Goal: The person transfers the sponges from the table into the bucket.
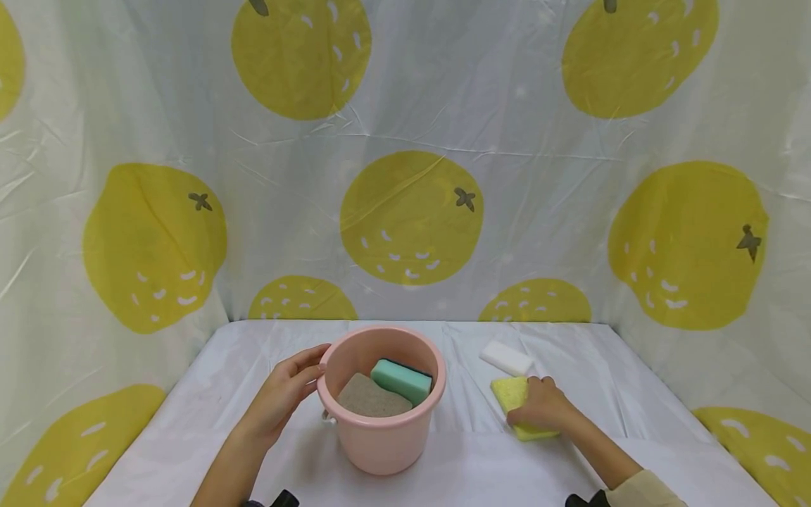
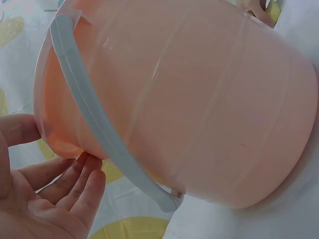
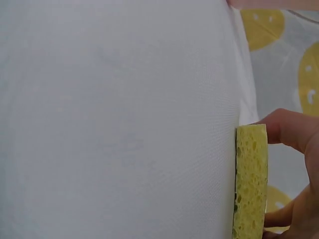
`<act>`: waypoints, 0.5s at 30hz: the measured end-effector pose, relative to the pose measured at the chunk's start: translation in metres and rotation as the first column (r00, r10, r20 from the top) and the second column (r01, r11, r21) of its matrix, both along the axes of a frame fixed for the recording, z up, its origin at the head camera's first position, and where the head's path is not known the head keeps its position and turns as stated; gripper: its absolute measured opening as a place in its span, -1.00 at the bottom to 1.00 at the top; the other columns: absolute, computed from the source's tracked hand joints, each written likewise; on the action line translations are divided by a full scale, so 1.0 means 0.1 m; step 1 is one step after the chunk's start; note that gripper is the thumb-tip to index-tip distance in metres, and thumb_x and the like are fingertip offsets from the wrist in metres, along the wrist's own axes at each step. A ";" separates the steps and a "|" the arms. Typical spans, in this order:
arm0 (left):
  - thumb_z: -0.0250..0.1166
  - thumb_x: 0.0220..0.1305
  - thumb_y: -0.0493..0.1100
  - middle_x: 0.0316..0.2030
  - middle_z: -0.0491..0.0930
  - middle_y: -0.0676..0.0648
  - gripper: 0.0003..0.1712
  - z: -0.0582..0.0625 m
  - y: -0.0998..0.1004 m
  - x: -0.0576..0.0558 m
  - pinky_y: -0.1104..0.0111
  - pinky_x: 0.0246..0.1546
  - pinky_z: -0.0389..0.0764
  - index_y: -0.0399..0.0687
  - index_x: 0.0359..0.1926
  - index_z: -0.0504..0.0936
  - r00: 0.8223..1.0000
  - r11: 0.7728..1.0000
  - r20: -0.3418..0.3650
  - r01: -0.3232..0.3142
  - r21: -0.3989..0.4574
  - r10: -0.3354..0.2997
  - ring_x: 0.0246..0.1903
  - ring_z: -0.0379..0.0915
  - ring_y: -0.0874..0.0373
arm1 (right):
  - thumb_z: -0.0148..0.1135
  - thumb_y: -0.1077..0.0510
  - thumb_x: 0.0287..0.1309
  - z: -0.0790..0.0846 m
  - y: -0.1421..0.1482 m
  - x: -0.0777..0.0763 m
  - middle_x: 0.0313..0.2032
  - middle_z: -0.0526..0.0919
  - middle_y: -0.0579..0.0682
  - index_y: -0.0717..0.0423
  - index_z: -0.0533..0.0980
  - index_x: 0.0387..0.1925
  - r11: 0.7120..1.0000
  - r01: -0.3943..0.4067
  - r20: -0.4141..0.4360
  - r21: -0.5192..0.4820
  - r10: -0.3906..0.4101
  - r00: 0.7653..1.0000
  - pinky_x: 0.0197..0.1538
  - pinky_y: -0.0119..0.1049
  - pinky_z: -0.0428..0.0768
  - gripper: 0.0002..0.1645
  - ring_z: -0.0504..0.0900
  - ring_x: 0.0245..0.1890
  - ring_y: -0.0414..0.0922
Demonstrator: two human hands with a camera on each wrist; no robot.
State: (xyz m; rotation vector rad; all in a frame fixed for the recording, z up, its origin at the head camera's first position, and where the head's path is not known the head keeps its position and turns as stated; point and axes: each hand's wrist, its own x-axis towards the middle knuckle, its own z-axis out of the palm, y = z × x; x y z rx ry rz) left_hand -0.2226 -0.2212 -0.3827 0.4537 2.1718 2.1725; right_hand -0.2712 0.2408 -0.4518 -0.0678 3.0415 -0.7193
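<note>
A pink bucket (image 1: 383,443) stands upright on the white cloth, its grey-white handle (image 2: 94,117) hanging down the side. My left hand (image 1: 285,391) holds the bucket's rim at the left, thumb at the rim and fingers against the outside. Inside the bucket are a green sponge (image 1: 400,380) with a dark layer and a grey-brown block (image 1: 370,398). To the right, my right hand (image 1: 546,405) grips a yellow sponge (image 1: 507,391) from above. In the right wrist view this porous sponge (image 3: 251,181) lies flat against the cloth, between thumb and fingers.
A white block (image 1: 507,358) lies just behind the yellow sponge. White cloth (image 1: 469,472) covers the table. A curtain (image 1: 526,176) with yellow fruit prints encloses the back and both sides.
</note>
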 end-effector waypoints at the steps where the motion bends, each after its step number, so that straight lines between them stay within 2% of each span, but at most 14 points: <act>1: 0.19 0.53 -0.20 0.43 0.35 -0.29 -0.38 0.00 0.00 0.00 0.36 0.24 0.46 -0.38 0.47 0.31 1.000 1.000 0.002 -0.001 0.001 0.001 0.40 0.28 -0.07 | 0.55 -0.10 -0.28 0.00 0.00 0.00 -0.15 0.40 0.35 0.65 0.32 0.11 1.000 -0.002 0.000 -0.004 0.002 1.000 -0.20 -0.02 0.54 0.11 0.48 -0.27 0.12; 7: 0.19 0.52 -0.21 0.43 0.35 -0.28 -0.39 0.00 0.01 0.00 0.34 0.25 0.46 -0.38 0.47 0.32 1.000 1.000 0.018 -0.007 0.007 0.007 0.41 0.27 -0.08 | 0.52 -0.01 -0.25 0.04 0.03 0.01 -0.04 0.42 0.43 0.69 0.27 0.21 0.999 -0.026 0.010 -0.020 0.026 1.000 -0.05 0.10 0.55 0.13 0.50 -0.18 0.15; 15: 0.19 0.53 -0.21 0.44 0.33 -0.29 -0.38 0.00 -0.01 -0.01 0.35 0.24 0.46 -0.39 0.48 0.30 1.000 1.000 0.014 -0.009 0.006 0.009 0.41 0.26 -0.08 | 0.53 0.06 -0.17 0.17 0.10 0.03 0.00 0.43 0.37 0.63 0.26 0.29 0.997 -0.061 0.029 -0.055 0.062 0.998 -0.06 0.10 0.53 0.09 0.46 -0.17 0.12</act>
